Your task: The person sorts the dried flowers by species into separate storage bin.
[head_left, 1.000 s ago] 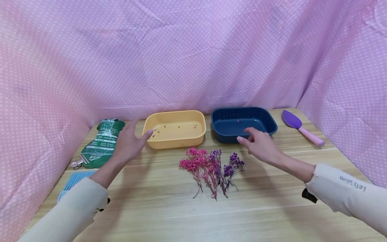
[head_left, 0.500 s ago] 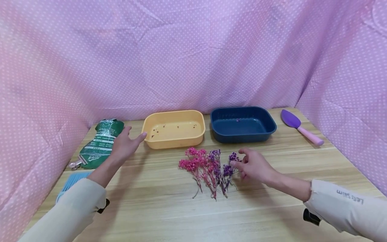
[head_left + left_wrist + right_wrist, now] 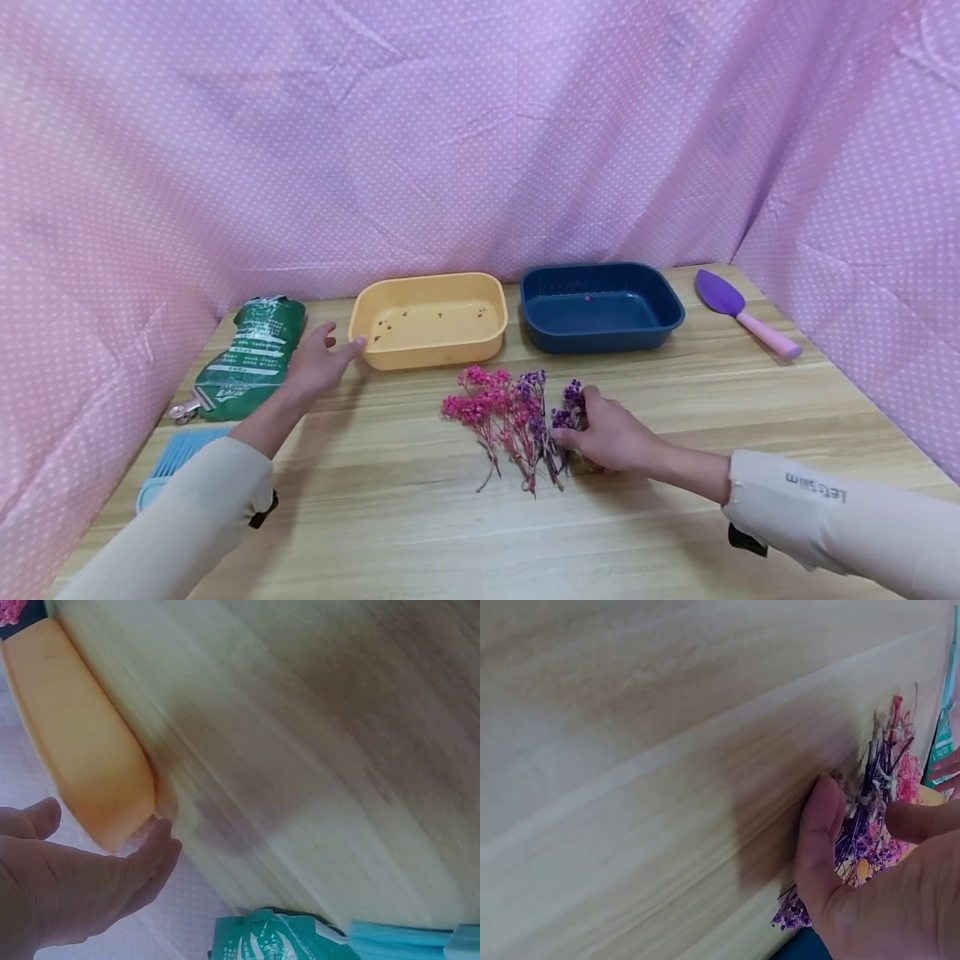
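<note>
In the head view my right hand (image 3: 611, 429) curls its fingers and thumb around the purple dried flowers (image 3: 573, 400), low over the table. The right wrist view shows purple stems (image 3: 866, 799) between thumb and fingers. Beside them, to the left, lie pink dried flowers (image 3: 483, 400). My left hand (image 3: 318, 362) is held with spread fingers at the left end of the yellow tray (image 3: 435, 354), thumb near its rim. In the left wrist view the fingertips are close to the tray's end; whether they touch it I cannot tell.
A dark blue tray (image 3: 607, 340) stands at the back, right of the yellow one. A purple scoop (image 3: 746, 315) with a pink handle lies far right. On the left are a green bag (image 3: 251, 358) with a metal clip (image 3: 191, 406) and a light blue brush (image 3: 180, 458).
My right hand has come down from in front of the blue tray to the purple flowers and curled around them. The left hand has lowered slightly beside the yellow tray.
</note>
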`<state>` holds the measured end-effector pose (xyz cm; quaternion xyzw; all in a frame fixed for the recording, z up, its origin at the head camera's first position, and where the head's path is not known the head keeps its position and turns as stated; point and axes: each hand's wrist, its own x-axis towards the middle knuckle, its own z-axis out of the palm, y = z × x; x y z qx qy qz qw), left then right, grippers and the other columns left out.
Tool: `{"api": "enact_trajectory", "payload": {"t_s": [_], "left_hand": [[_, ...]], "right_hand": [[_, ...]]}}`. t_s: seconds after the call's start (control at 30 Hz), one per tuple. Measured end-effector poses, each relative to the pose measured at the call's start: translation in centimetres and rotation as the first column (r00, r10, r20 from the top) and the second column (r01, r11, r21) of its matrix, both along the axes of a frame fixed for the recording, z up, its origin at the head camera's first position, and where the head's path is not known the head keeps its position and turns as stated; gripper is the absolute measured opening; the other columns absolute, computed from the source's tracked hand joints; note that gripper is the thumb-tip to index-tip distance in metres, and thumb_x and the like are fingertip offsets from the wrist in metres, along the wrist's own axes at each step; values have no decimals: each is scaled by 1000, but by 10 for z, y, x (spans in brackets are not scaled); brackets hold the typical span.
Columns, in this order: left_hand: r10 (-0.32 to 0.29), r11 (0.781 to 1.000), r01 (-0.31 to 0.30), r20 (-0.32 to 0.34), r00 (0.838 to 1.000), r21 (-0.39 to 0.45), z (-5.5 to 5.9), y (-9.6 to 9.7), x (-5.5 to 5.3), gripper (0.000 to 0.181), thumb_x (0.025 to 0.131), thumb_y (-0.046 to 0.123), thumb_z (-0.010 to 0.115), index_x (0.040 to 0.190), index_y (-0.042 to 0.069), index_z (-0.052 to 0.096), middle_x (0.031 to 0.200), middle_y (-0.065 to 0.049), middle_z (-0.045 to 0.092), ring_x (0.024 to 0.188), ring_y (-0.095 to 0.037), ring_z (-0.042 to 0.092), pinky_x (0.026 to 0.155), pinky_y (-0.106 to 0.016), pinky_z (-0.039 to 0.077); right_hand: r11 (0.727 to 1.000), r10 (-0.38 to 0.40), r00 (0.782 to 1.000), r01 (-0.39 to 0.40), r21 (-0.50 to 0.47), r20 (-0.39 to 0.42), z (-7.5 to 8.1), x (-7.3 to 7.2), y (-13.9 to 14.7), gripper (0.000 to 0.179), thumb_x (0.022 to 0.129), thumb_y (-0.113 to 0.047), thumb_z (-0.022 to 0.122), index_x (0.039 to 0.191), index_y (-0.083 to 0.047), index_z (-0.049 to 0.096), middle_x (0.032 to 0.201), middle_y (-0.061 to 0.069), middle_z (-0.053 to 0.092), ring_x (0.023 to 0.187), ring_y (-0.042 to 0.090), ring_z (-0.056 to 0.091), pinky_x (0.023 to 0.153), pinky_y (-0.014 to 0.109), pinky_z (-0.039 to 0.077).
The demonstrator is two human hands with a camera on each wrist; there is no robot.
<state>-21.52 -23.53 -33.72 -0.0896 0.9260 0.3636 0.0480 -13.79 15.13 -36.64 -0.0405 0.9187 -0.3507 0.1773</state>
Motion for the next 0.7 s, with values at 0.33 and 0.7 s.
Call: {"api": "enact_trajectory", "payload": {"t_s": [0.33, 0.7], "left_hand": [[27, 987, -27, -2, 1000, 156, -9, 0, -5, 80, 97, 41, 53, 154, 5, 11, 150, -28, 30, 121, -39, 53, 101, -45, 47], [36, 928, -27, -19, 999, 373, -17, 7, -11, 66, 101, 20, 50, 155, 8, 13, 146, -29, 35, 123, -35, 52, 99, -39, 48]], "right_hand": [[978, 158, 954, -117, 172, -255, -5, -2, 4, 67, 81, 0, 66, 140, 9, 35, 129, 29, 54, 108, 35, 60, 88, 47, 54], [991, 121, 966, -131, -28, -227, 10, -14, 20, 75, 73, 16, 64, 143, 7, 37, 75, 7, 59, 65, 14, 54, 55, 26, 49]]}}
